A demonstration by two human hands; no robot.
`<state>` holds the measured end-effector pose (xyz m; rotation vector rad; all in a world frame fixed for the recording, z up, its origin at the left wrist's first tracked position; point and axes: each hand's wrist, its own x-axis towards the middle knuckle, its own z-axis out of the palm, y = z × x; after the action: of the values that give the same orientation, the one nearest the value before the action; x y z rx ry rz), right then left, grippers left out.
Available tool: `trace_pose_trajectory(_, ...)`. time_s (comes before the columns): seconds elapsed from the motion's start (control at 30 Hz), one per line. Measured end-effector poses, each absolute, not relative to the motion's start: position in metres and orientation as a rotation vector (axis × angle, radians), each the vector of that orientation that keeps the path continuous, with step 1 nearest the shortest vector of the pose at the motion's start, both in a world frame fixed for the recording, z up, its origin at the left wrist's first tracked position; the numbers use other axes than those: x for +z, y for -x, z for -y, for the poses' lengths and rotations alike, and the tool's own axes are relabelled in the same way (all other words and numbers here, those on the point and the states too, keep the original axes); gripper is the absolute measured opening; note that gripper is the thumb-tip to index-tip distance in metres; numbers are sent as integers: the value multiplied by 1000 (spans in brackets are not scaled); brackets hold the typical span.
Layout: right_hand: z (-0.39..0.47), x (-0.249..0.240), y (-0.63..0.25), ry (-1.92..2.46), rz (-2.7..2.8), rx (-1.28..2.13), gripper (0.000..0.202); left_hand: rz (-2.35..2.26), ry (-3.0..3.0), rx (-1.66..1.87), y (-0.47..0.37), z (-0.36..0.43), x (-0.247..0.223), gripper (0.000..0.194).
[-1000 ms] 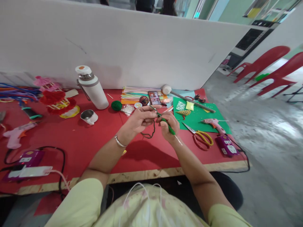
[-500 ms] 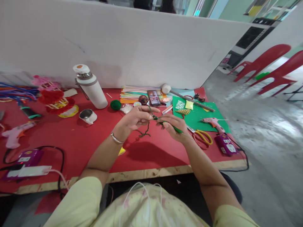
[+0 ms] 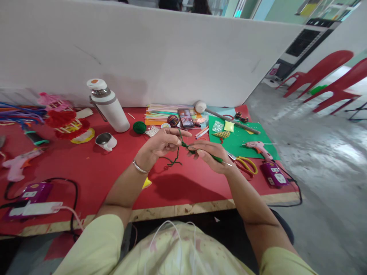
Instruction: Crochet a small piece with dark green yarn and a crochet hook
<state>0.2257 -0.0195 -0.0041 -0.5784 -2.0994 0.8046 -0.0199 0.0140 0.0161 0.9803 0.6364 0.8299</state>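
Note:
Thumb and fingers of my left hand pinch the dark green yarn, one strand rising over the index finger. Beside it, my right hand is closed on a green-handled crochet hook, whose thin metal end sticks out toward the wrist. The hook's other end meets the yarn between the hands. A loose green tail hangs onto the red table below. The green yarn ball lies behind my left hand.
On the red table stand a white bottle and a steel-lined cup. Scissors, a pink glue gun and a purple box lie right. Another glue gun is left.
The yarn and hook between my hands have shifted slightly left. The hook's metal back end now shows more clearly over my right wrist, and the hands are a little farther apart.

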Motion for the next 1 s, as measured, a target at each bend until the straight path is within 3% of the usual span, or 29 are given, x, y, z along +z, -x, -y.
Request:
trace_pose_trajectory(0.27, 18, -27, -198, 494, 1499, 1364, 41, -586, -1002, 906, 2, -7, 10, 41)
trace_pose_trajectory(0.4, 18, -34, -178, 646, 1330, 1246, 46, -723, -1086, 1131, -9, -4, 4, 35)
trace_pose_trajectory(0.5, 19, -33, -166, 825, 1313, 1027, 44, -927, -1251, 1398, -16, -2, 1, 10)
trace_pose_trajectory(0.57, 20, -35, -160, 908, 1358, 886, 43, -1014, -1322, 1480, -20, 0, 1, 6)
trace_pose_trajectory(0.63, 20, -40, -157, 956, 1401, 722, 41, -1001, -1268, 1488, -21, 1, 4, 7)
trace_pose_trajectory(0.77, 17, -52, -155, 901, 1472, 464, 37, -731, -906, 1223, -15, 0, 9, 31)
trace_pose_trajectory(1.0, 13, -46, -157, 663, 1459, 771, 38, -486, -730, 985, -3, -5, 12, 43)
